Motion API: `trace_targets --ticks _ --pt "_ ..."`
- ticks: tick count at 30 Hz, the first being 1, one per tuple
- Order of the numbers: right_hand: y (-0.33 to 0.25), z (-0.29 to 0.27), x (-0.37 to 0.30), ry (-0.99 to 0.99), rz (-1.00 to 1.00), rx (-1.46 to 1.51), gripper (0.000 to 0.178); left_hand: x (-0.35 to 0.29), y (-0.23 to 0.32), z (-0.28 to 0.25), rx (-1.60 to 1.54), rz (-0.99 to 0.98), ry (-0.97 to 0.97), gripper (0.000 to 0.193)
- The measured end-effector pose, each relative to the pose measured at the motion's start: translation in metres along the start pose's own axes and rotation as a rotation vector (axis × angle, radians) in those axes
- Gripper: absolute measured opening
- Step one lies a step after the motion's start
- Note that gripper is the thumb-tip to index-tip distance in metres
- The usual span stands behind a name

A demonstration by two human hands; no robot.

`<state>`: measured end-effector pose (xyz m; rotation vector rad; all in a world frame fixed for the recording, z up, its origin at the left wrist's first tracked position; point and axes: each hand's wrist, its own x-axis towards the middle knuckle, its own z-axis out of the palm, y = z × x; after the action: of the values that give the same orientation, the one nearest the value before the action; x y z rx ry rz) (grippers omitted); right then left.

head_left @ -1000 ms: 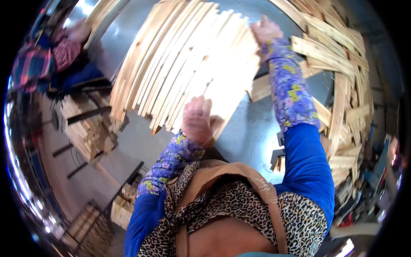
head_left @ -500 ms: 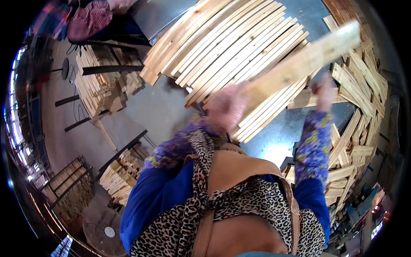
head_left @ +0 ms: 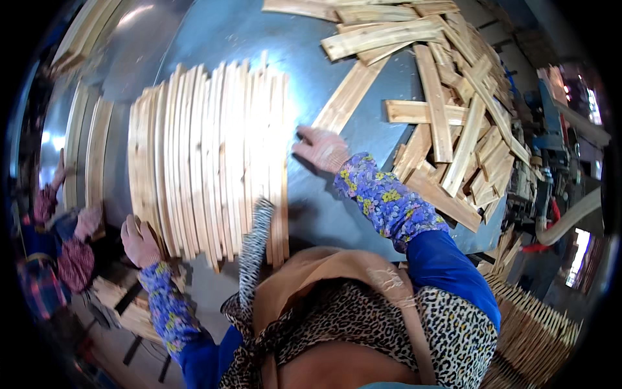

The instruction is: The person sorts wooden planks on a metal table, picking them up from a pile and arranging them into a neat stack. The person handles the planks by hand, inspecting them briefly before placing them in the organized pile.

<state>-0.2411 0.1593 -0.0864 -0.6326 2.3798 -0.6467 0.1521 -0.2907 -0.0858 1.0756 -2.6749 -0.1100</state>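
Note:
A row of pale wooden boards (head_left: pixel 210 162) stands side by side in front of me, with uneven ends. At its near left corner is my left hand (head_left: pixel 139 243), gloved, its fingers stretched up along the outermost board and holding nothing. My right hand (head_left: pixel 322 149), also gloved, is just right of the row over the blue-grey tabletop (head_left: pixel 324 201), fingers apart and pointing left. Close above that hand lies the near end of a single flat board (head_left: pixel 353 94); whether they touch I cannot tell.
A loose heap of boards (head_left: pixel 447 117) covers the right side of the table. At the left, another person's hand (head_left: pixel 89 220) is beside two separate boards (head_left: pixel 97 149). Stacked wood (head_left: pixel 123 292) stands low at the left, machinery (head_left: pixel 544 129) at the far right.
My left hand has let go of the board it held slanting over the row and is now at the row's left side. My right hand has come beside the row. The view has turned rightward.

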Motion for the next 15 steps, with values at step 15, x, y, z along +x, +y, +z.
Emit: trace_targets --ticks 15 --pt "0.246 -0.259 0.233 0.977 0.748 0.714 0.102 0.168 0.632 0.14 -0.419 0.725 -0.259 0.084"
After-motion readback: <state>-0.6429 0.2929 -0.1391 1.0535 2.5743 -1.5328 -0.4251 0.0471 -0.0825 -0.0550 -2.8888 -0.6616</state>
